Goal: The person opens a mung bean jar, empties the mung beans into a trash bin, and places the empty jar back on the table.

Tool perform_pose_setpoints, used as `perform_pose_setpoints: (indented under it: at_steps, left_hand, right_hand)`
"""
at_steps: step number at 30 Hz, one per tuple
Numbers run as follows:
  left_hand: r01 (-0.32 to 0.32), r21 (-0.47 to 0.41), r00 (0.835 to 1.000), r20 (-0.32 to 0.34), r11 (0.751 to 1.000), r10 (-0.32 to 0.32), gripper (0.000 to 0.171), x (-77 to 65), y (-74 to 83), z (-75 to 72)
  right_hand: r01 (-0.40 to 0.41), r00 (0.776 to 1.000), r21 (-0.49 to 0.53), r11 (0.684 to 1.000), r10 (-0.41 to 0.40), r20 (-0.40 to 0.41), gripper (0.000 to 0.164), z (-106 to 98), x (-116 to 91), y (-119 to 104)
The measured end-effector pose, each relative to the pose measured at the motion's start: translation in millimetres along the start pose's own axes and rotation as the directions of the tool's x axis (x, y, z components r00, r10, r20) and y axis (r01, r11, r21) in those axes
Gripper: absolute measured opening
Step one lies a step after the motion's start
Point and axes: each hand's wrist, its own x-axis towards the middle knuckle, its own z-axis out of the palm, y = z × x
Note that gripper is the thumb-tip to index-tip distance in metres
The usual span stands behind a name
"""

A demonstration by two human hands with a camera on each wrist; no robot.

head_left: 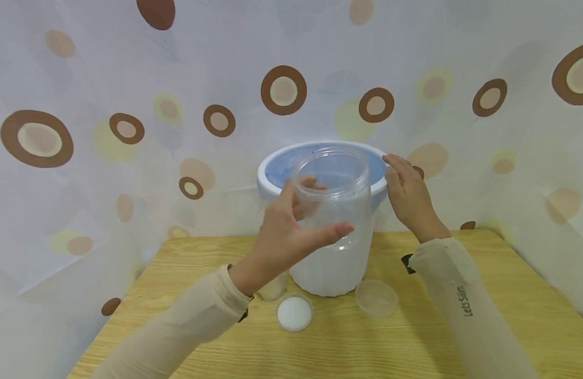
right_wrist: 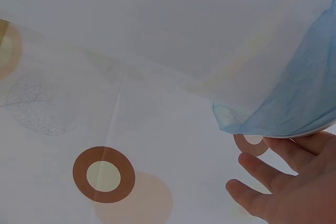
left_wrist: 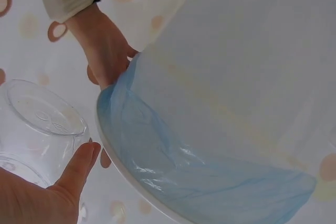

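My left hand (head_left: 287,226) grips a clear plastic jar (head_left: 353,210), thumb across the near side and fingers around the left. The jar's wide mouth faces up toward the head camera, and no lid covers it. Behind it stands a white bin (head_left: 329,273) with a blue bag (head_left: 284,163) lining its inside. The bin's white rim (head_left: 262,176) is partly hidden by the jar. My right hand (head_left: 410,192) touches the rim's right side; in the right wrist view its fingers (right_wrist: 273,174) extend under the rim, fairly straight and spread.
On the wooden table (head_left: 443,295), a round white lid (head_left: 294,313) lies before the bin. A clear round lid (head_left: 377,298) lies to its right. Near my left forearm is a clear container (head_left: 274,288), partly hidden. A patterned sheet (head_left: 215,68) hangs behind the table.
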Motion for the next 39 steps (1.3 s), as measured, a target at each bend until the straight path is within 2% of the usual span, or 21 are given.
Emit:
perform_pose_setpoints:
  at_steps: [8,22,29,35,39]
  left_hand:
    - [0.006,-0.03,0.999,0.038,1.0,-0.005,0.069,-10.4,-0.8,7.0]
    - [0.001,-0.051,0.998,0.068,0.999,0.003,0.067,-17.6,-6.3,14.8]
    - [0.003,-0.005,0.996,0.09,1.0,-0.003,0.07,-25.6,-9.5,19.7]
    - [-0.024,0.012,0.994,0.11,1.0,0.022,0.074,-31.4,-13.4,23.6]
    - [-0.003,0.031,0.993,0.121,1.0,0.0,0.075,-35.0,-16.3,25.4]
  right_hand:
    - [0.004,1.0,-0.016,1.0,-0.004,-0.002,0.054,0,0,-3]
    - [-0.017,1.0,-0.025,1.0,0.017,0.019,0.055,-3,0,-3]
    - [-0.022,0.999,-0.017,1.0,0.022,0.023,0.055,-3,-1,-2]
    - [-0.034,0.999,-0.019,0.999,0.034,0.019,0.056,-2,-1,-2]
    - [-0.031,0.999,-0.019,0.999,0.031,0.016,0.056,-2,-1,-1]
